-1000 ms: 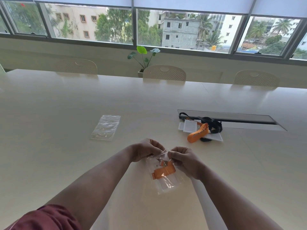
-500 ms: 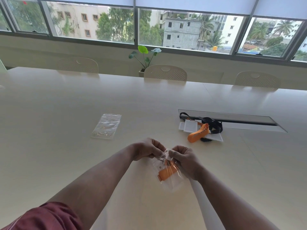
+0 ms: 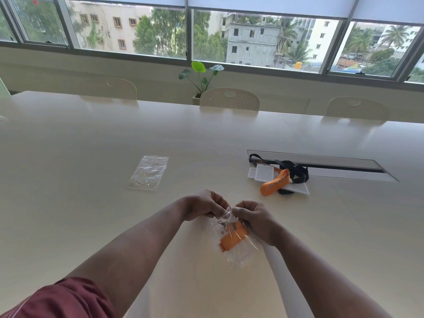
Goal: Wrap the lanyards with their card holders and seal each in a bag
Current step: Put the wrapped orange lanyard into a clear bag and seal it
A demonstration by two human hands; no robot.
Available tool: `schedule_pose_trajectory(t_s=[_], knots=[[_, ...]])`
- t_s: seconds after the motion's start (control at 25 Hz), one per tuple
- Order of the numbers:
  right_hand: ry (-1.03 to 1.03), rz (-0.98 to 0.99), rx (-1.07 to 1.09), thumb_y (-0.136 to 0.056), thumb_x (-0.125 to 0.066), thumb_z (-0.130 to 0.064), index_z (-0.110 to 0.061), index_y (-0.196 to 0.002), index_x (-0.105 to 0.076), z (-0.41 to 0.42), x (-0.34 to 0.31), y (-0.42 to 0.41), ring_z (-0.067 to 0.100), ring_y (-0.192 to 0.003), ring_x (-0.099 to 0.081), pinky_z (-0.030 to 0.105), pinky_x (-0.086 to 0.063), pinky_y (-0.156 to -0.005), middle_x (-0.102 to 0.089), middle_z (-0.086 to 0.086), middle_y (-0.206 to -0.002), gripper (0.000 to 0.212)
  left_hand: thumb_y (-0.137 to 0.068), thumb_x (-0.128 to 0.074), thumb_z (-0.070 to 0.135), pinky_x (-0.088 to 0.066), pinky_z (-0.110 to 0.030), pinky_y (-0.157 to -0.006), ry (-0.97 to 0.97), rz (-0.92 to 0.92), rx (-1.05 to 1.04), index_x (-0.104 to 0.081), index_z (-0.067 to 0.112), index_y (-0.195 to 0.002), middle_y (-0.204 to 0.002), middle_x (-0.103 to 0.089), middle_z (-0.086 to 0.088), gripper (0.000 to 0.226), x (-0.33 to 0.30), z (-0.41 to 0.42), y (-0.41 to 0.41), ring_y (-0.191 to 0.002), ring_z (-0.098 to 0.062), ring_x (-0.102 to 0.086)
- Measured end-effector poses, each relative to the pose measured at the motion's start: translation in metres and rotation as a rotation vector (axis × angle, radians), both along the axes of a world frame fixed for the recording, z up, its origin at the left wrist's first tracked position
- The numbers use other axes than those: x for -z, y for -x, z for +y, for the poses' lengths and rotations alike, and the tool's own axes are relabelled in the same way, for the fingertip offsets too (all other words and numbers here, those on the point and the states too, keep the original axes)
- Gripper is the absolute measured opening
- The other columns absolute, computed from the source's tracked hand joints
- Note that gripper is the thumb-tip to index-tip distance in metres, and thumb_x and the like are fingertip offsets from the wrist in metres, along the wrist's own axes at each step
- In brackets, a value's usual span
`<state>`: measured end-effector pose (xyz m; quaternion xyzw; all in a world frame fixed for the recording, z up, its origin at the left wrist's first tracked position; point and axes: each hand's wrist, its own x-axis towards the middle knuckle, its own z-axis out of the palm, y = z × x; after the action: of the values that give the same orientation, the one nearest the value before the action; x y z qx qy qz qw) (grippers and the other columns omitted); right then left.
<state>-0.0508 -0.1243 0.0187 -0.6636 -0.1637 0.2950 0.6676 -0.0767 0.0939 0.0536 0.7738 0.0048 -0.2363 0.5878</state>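
I see the clear zip bag (image 3: 237, 237) held just above the pale surface (image 3: 91, 214), near its front edge, hanging at a tilt from its top edge. Inside it sits a folded orange lanyard (image 3: 232, 237) with a small metal clip (image 3: 223, 224) above it; a pale card holder seems to lie behind the lanyard, though I cannot tell it clearly through the plastic. My left hand (image 3: 203, 206) has its grip pinched on the top-left corner of the bag, fingers curled. My right hand (image 3: 253, 218) has its grip pinched on the top edge just beside it, with the two hands almost touching.

Beyond the bag and to its left, a stack of empty clear bags (image 3: 148, 173) lies flat on the surface. Beyond the bag and to its right lies a heap: white card holders (image 3: 263, 172), an orange lanyard (image 3: 274, 184) and black lanyards (image 3: 296, 172), tangled together beside a long cable slot (image 3: 321, 162). Far behind the bag stand three perforated chairs (image 3: 229, 99) and a potted plant (image 3: 202, 76) under the windows.
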Motion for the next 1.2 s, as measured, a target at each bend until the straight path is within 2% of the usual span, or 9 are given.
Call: schedule_pose_trajectory(t_s=[0.16, 0.28, 0.4, 0.52, 0.68, 0.84, 0.96, 1.2], knots=[[0.006, -0.002, -0.008, -0.094, -0.068, -0.018, -0.007, -0.087, -0.07, 0.0, 0.001, 0.0, 0.02, -0.068, -0.056, 0.034, -0.049, -0.068, -0.062, 0.013, -0.081, 0.013, -0.082, -0.077, -0.001, -0.043, -0.022, -0.065, -0.033, 0.0, 0.01, -0.077, 0.002, -0.102, -0.084, -0.07, -0.005, 0.021, 0.0, -0.003, 0.0, -0.071, -0.01, -0.059], [-0.005, -0.01, 0.026, -0.095, -0.068, -0.018, -0.011, -0.083, -0.071, 0.0, 0.005, 0.0, 0.024, -0.07, -0.055, 0.045, -0.048, -0.075, -0.06, 0.015, -0.08, 0.014, -0.082, -0.076, 0.0, -0.044, -0.023, -0.066, -0.038, -0.006, 0.009, -0.076, 0.002, -0.104, -0.085, -0.071, -0.005, 0.022, 0.0, -0.002, 0.001, -0.073, -0.01, -0.06], [0.014, -0.012, 0.012, -0.089, -0.074, -0.027, -0.009, -0.088, -0.072, 0.003, 0.007, -0.002, 0.033, -0.077, -0.057, 0.052, -0.047, -0.085, -0.064, 0.019, -0.086, 0.019, -0.081, -0.078, 0.001, -0.044, -0.023, -0.066, -0.042, -0.01, 0.0, -0.076, 0.003, -0.103, -0.087, -0.071, -0.005, 0.023, 0.001, -0.002, 0.001, -0.074, -0.011, -0.06], [0.018, 0.004, -0.01, -0.078, -0.084, -0.034, -0.008, -0.088, -0.072, 0.004, 0.008, -0.003, 0.03, -0.072, -0.062, 0.054, -0.048, -0.085, -0.066, 0.019, -0.084, 0.031, -0.08, -0.076, -0.002, -0.043, -0.023, -0.065, -0.042, -0.023, -0.007, -0.077, 0.007, -0.098, -0.083, -0.069, -0.005, 0.02, 0.002, -0.004, 0.002, -0.073, -0.011, -0.059], [-0.027, 0.032, -0.018, -0.084, -0.079, -0.026, -0.01, -0.084, -0.072, 0.001, 0.009, -0.003, 0.027, -0.068, -0.066, 0.052, -0.054, -0.081, -0.066, 0.017, -0.081, 0.017, -0.081, -0.074, 0.0, -0.043, -0.023, -0.065, -0.03, -0.033, -0.004, -0.077, 0.011, -0.096, -0.087, -0.069, -0.007, 0.019, 0.003, -0.004, 0.003, -0.075, -0.012, -0.059], [-0.017, 0.029, 0.069, -0.087, -0.075, -0.023, -0.009, -0.086, -0.071, 0.0, 0.011, -0.004, 0.033, -0.072, -0.061, 0.063, -0.046, -0.092, -0.062, 0.022, -0.085, 0.014, -0.087, -0.072, 0.002, -0.045, -0.022, -0.066, 0.003, -0.022, -0.037, -0.074, 0.003, -0.107, -0.091, -0.07, -0.008, 0.021, 0.003, -0.001, 0.003, -0.076, -0.012, -0.062], [0.025, -0.002, 0.062, -0.087, -0.076, -0.026, -0.011, -0.086, -0.072, 0.001, 0.01, -0.003, 0.034, -0.075, -0.062, 0.058, -0.049, -0.087, -0.065, 0.021, -0.084, 0.016, -0.085, -0.071, 0.001, -0.045, -0.023, -0.067, -0.02, -0.032, -0.05, -0.075, 0.002, -0.104, -0.089, -0.069, -0.008, 0.02, 0.002, -0.003, 0.004, -0.077, -0.014, -0.06], [0.025, 0.011, -0.007, -0.086, -0.079, -0.026, -0.014, -0.082, -0.072, 0.003, 0.007, -0.003, 0.024, -0.066, -0.068, 0.042, -0.059, -0.069, -0.068, 0.012, -0.078, 0.014, -0.083, -0.071, 0.001, -0.042, -0.022, -0.064, -0.05, -0.046, -0.055, -0.074, -0.001, -0.106, -0.089, -0.068, -0.009, 0.023, 0.002, -0.005, 0.005, -0.079, -0.015, -0.058]])
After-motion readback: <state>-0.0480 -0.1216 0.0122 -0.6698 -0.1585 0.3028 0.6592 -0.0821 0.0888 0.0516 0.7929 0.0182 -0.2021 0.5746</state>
